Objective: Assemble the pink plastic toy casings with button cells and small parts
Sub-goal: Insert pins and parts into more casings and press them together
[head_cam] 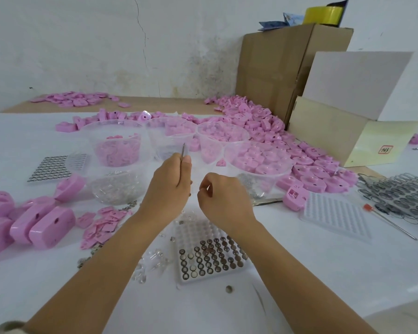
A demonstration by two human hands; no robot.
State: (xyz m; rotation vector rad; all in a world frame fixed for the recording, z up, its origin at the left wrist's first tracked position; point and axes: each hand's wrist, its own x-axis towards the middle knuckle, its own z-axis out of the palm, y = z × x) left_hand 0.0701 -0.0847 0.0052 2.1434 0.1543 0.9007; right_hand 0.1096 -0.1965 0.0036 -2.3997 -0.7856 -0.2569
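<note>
Left hand (171, 179) pinches tweezers (184, 153), tips toward 12 o'clock; right hand (223, 201) curled (can't tell if holding); button-cell tray (191, 233) at 6 o'clock, nearer right.

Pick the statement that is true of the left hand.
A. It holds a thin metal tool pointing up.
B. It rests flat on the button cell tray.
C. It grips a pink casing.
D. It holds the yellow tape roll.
A: the left hand has its fingers curled round thin metal tweezers, whose tip sticks up above the hand.
</note>
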